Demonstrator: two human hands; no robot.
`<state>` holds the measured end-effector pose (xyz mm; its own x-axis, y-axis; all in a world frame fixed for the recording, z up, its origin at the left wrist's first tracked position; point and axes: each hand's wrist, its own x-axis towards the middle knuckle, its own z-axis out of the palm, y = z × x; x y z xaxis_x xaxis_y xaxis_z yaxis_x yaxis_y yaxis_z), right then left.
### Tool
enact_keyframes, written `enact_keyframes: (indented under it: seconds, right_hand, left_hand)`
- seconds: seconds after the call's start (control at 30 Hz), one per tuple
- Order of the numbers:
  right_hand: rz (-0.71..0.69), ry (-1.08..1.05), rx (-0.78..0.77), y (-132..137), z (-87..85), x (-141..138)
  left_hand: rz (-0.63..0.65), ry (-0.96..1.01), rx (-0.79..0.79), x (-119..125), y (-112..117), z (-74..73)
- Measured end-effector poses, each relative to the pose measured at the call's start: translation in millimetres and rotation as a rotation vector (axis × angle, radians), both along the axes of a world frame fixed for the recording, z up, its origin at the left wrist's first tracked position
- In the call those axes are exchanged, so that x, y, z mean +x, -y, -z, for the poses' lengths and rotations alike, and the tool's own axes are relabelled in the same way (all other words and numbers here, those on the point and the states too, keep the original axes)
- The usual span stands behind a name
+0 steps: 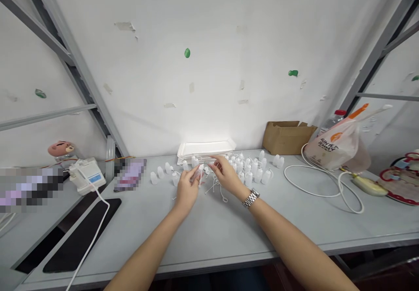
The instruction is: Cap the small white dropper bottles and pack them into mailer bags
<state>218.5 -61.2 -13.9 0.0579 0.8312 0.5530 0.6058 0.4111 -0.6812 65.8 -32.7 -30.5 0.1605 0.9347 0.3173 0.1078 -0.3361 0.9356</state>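
Note:
My left hand [187, 191] is closed around a small white plastic bottle [200, 169], partly hidden by the fingers. Just to its right is my right hand [226, 176], a metal-band watch on its wrist. Its thumb and forefinger are curved with a gap between them, and I see nothing held there. Below the two hands, thin white cords [216, 185] lie loosely on the grey table. Many similar small bottles [248, 177] stand grouped to the right, some with looped cords. A few more bottles [160, 172] stand on the left.
A stack of white trays [206, 147] sits against the wall, beside a cardboard box [286, 138]. On the right are a plastic bag [337, 145], a white cable [327, 193] and a banana-shaped item [369, 185]. Leftward lie a phone [130, 175], a white adapter [87, 175] and a black slab [83, 234].

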Motion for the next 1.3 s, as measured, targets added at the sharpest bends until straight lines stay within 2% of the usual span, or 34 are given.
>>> enact_keyframes:
  seconds: [0.13,0.23,0.4,0.57,0.67,0.83,0.9,1.0,1.17,1.3]
  right_hand:
    - [-0.177,0.092,0.092,9,-6.9,-2]
    - [-0.301,0.150,0.105,15,-7.0,-10]
    - [-0.289,0.135,0.143,17,-3.3,-23]
    - [-0.135,-0.144,0.138,17,-8.9,-22]
    - [-0.046,-0.372,0.075,15,-12.8,-20]
    - [-0.054,-0.753,-0.045,6,-11.3,-15]
    - [-0.090,-0.864,-0.081,3,-10.1,-13]
    - [-0.146,-0.971,-0.118,3,-10.1,-13]
    - [-0.185,-1.006,-0.164,5,-12.3,-13]
    - [-0.225,-1.032,-0.194,6,-13.4,-12]
  left_hand:
    - [0.025,0.108,-0.102,0,-5,3.1]
    - [0.000,0.093,-0.064,-1,-7,4.4]
    - [-0.037,0.041,-0.050,-1,-5,2.8]
    - [0.013,0.051,-0.052,2,-1,1.0]
    - [0.008,0.023,-0.038,3,0,1.8]
    - [0.013,-0.018,-0.004,2,0,2.5]
    - [0.011,-0.029,0.045,1,2,0.8]
    - [-0.064,-0.101,0.198,-2,7,-3.3]
    - [-0.148,-0.164,0.469,-3,12,-6.7]
    - [-0.143,-0.171,0.525,-2,12,-5.8]
